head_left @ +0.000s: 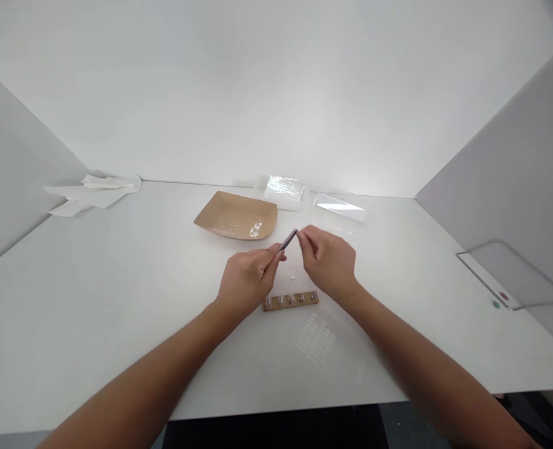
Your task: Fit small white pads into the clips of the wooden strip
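My left hand (248, 279) is closed in a pinch on a thin dark tool (288, 239), probably tweezers, tilted up to the right. My right hand (327, 257) is closed with its fingertips pinched at the tool's upper tip; whether anything lies between them is too small to see. Just below both hands a narrow brown strip (290, 300) lies on the white table (117, 299), carrying several small clear nail-shaped pieces. A tiny white piece (294, 277) lies on the table between the hands. A clear sheet of small adhesive tabs (316, 338) lies in front of the strip.
A brown paper tray (230, 215) holding several small white pieces stands behind the hands. Clear plastic packaging (284, 188) and a clear lid (339, 206) lie at the back. Crumpled white tissue (93, 190) sits far left. A wire-framed panel (515, 274) leans at right. White walls enclose the table.
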`<state>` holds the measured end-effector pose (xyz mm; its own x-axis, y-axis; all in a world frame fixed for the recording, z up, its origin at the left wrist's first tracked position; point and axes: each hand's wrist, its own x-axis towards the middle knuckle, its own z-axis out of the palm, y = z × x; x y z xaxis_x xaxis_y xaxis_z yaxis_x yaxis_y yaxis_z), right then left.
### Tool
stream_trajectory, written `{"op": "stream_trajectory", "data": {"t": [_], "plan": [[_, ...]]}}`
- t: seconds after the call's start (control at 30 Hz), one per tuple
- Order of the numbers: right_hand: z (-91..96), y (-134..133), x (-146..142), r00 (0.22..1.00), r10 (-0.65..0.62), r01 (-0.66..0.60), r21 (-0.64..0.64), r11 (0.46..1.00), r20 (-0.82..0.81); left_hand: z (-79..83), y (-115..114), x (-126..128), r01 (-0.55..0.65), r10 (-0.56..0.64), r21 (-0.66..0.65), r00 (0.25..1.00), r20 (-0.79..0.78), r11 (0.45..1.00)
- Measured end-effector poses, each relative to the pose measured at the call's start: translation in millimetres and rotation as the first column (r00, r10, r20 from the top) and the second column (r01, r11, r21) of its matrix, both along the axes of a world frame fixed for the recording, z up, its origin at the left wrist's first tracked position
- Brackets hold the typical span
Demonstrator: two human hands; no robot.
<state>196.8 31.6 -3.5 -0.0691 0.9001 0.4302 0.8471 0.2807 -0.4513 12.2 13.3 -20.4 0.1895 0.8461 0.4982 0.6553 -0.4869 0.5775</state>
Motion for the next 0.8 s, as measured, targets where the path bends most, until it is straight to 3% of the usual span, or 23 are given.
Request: {"op": "stream_trajectory", "data": {"t": [0.3, 0.57, 0.8], "plan": [[10.3, -3.7, 13.4, 0.997, 0.04, -0.043, -0.035, 0.998, -0.069, -1.1, -1.5, 1.1, 0.031, -0.031, -0.015, 0.999, 0.035, 0.999], [0.2, -4.0, 19.6, 0.966, 0.177, -0.161, 0.096, 0.982, -0.187, 1.9, 0.8, -1.9, -0.03, 0.03, -0.039, 1.0, -0.006, 0.999], [-8.4, 0.1, 22.9, 0.931, 0.266, -0.224, 0.182, 0.957, -0.25, -1.4, 12.3, -11.6, -0.05, 0.035, -0.134, 0.994, -0.108, 0.99]]}}
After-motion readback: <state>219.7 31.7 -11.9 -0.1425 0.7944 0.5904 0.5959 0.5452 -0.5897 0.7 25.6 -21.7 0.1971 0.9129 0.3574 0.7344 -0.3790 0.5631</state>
